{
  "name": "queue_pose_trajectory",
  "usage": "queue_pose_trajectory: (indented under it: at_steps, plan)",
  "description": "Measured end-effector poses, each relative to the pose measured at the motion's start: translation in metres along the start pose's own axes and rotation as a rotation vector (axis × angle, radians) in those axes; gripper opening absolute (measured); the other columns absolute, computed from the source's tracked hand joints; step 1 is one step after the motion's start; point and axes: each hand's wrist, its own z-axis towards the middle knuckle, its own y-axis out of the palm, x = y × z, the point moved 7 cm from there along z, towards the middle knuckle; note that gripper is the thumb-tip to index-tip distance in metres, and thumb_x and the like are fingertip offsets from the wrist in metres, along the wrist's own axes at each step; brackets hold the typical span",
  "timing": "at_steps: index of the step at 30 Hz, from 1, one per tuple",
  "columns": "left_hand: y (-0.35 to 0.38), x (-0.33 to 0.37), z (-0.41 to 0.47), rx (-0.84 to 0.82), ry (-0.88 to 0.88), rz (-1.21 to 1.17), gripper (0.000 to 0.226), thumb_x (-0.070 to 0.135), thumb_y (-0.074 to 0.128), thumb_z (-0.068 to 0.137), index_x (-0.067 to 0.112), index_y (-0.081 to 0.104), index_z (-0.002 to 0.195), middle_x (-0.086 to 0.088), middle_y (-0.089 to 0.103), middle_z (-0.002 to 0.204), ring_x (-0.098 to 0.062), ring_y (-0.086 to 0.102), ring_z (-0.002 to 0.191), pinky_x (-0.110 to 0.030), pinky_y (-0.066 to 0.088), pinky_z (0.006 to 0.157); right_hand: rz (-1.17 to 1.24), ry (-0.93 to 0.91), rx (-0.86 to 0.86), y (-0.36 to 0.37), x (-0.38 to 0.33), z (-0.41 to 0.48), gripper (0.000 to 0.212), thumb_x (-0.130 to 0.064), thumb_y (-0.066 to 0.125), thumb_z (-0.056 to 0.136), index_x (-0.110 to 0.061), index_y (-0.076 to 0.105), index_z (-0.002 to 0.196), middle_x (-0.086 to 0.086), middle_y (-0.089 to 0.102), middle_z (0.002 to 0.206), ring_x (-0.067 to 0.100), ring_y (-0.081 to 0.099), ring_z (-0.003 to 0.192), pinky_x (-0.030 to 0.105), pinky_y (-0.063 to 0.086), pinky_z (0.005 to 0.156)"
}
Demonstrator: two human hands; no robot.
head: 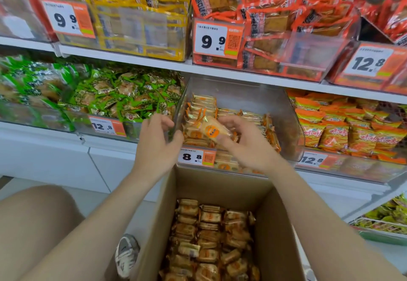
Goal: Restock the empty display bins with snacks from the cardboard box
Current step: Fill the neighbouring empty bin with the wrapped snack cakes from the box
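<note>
Right hand (pixel 246 142) holds snack packet (pixel 212 130) slanting (upper-left to lower-right) over bin (pixel 242 95).

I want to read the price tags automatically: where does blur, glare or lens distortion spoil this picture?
Head view: the wide-angle lens slants and slightly bows the white shelf edge. Head view: glare whitens the clear front of the yellow-packet bin. Head view: the snack packet in the right hand is motion-smeared, while the 8.8 price tag stays readable.

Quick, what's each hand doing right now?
Left hand: fingers curled at the wall of the clear bin; grip cannot be told.
Right hand: holding a snack packet.
</note>
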Motion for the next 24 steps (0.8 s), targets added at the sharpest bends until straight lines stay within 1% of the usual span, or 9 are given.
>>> queue_pose_trajectory:
  at_steps: [3,6,9,12,14,16,19,22,24]
  plan:
    - [0.012,-0.015,0.006,-0.067,-0.018,0.182,0.030,0.020,0.070,0.095,0.015,0.053,0.118,0.003,0.060,0.099,-0.021,0.059,0.092,-0.032,0.039,0.071,-0.264,-0.035,-0.183,0.010,0.001,0.032,0.049,-0.028,0.072,0.098,-0.024,0.057,0.144,-0.007,0.060,0.143,0.009,0.053,0.133,0.033,0.042,0.113]
    - [0.021,-0.018,0.007,-0.098,-0.006,0.202,0.023,0.018,0.066,0.098,0.013,0.053,0.116,0.008,0.060,0.085,-0.025,0.063,0.086,-0.039,0.046,0.068,-0.359,-0.018,-0.332,0.036,-0.001,0.051,0.049,-0.025,0.077,0.094,-0.021,0.061,0.141,-0.003,0.063,0.141,0.014,0.054,0.134,0.026,0.040,0.108]
    - [0.020,-0.017,0.008,-0.089,-0.005,0.190,0.018,0.015,0.065,0.097,0.017,0.052,0.108,0.003,0.065,0.090,-0.026,0.065,0.087,-0.045,0.054,0.071,-0.385,0.007,-0.245,0.050,0.000,0.063,0.051,-0.033,0.085,0.086,-0.023,0.067,0.133,-0.001,0.068,0.132,0.020,0.059,0.129,0.037,0.048,0.110]
    - [0.018,-0.013,0.007,-0.087,-0.003,0.159,0.016,0.010,0.065,0.094,0.016,0.053,0.103,0.004,0.067,0.089,-0.023,0.066,0.085,-0.046,0.055,0.072,-0.386,0.066,-0.064,0.047,0.004,0.065,0.049,-0.039,0.095,0.073,-0.029,0.076,0.118,0.005,0.063,0.131,0.023,0.060,0.122,0.039,0.050,0.108]
    - [0.018,-0.011,0.005,-0.091,-0.003,0.143,0.016,0.009,0.065,0.094,0.016,0.053,0.102,0.003,0.068,0.088,-0.022,0.066,0.084,-0.046,0.055,0.072,-0.380,0.115,0.004,0.044,0.006,0.064,0.047,-0.041,0.099,0.066,-0.032,0.079,0.108,0.007,0.063,0.128,0.025,0.061,0.118,0.042,0.052,0.106]
    - [0.017,-0.011,0.002,-0.094,-0.012,0.151,0.014,0.011,0.062,0.096,0.016,0.052,0.104,0.001,0.067,0.090,-0.024,0.065,0.086,-0.048,0.054,0.072,-0.365,0.120,-0.010,0.045,0.005,0.065,0.042,-0.037,0.100,0.065,-0.030,0.078,0.100,0.003,0.071,0.110,0.024,0.067,0.106,0.043,0.058,0.096]
    - [0.017,-0.015,-0.007,-0.142,-0.060,0.242,0.010,0.019,0.056,0.101,0.015,0.048,0.104,-0.005,0.063,0.088,-0.032,0.061,0.082,-0.045,0.050,0.066,-0.406,0.056,-0.057,0.043,0.000,0.063,0.037,-0.030,0.098,0.070,-0.024,0.079,0.101,-0.003,0.067,0.091,0.019,0.067,0.091,0.039,0.060,0.089]
    - [0.017,-0.027,-0.020,-0.302,-0.153,0.478,0.016,0.029,0.057,0.098,0.014,0.051,0.100,-0.007,0.060,0.088,-0.036,0.059,0.084,-0.040,0.048,0.068,-0.400,-0.050,-0.134,0.040,-0.003,0.054,0.028,-0.025,0.091,0.081,-0.019,0.081,0.105,-0.004,0.073,0.091,0.013,0.068,0.087,0.038,0.060,0.089]
    - [0.018,-0.033,-0.030,-0.412,-0.192,0.544,0.016,0.033,0.057,0.097,0.018,0.054,0.100,-0.006,0.062,0.093,-0.034,0.061,0.090,-0.040,0.051,0.073,-0.389,-0.111,-0.179,0.038,-0.006,0.044,0.019,-0.023,0.082,0.091,-0.018,0.081,0.109,-0.002,0.078,0.103,0.012,0.071,0.095,0.038,0.060,0.094]
